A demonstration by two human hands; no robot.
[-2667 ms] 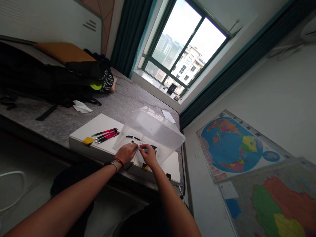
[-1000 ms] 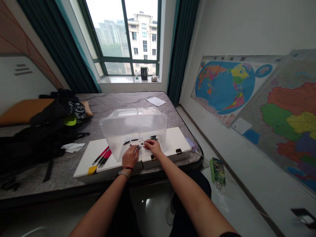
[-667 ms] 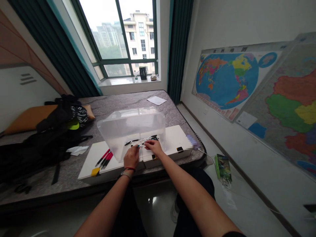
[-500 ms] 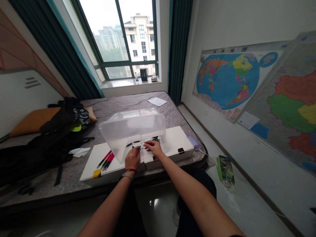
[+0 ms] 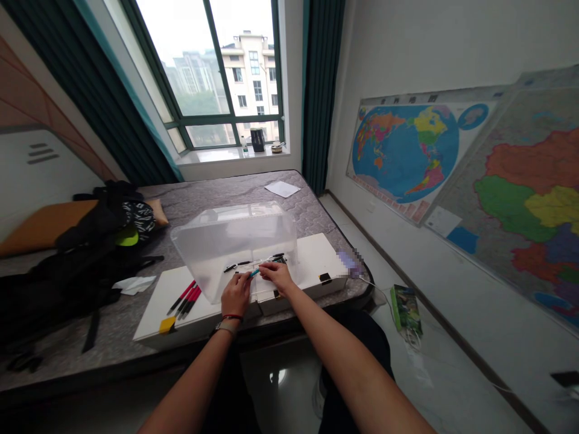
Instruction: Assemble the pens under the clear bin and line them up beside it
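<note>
Between my two hands is a small blue pen-like piece (image 5: 254,273), held above the front of the white boxes. My left hand (image 5: 236,293) pinches its left end. My right hand (image 5: 277,275) has its fingertips closed at the other end. Just beyond the hands, several black and clear pens (image 5: 244,263) lie in a clear plastic bin (image 5: 233,238) tipped on its side. Several red pens with black ends (image 5: 184,299) rest on the white box (image 5: 158,301) to the left. The piece is too small to tell whether it is a whole pen or a part.
A grey mattress (image 5: 217,187) bears the boxes. Black bags (image 5: 90,253) lie at the left, beside a crumpled white paper (image 5: 134,285). A white sheet (image 5: 283,189) is at the back. A green box (image 5: 406,308) with a cable stands on the floor at right.
My view has shifted slightly to the right. The blue piece between my hands shows more fully now, and a white bit seen at the fingertips before no longer shows.
</note>
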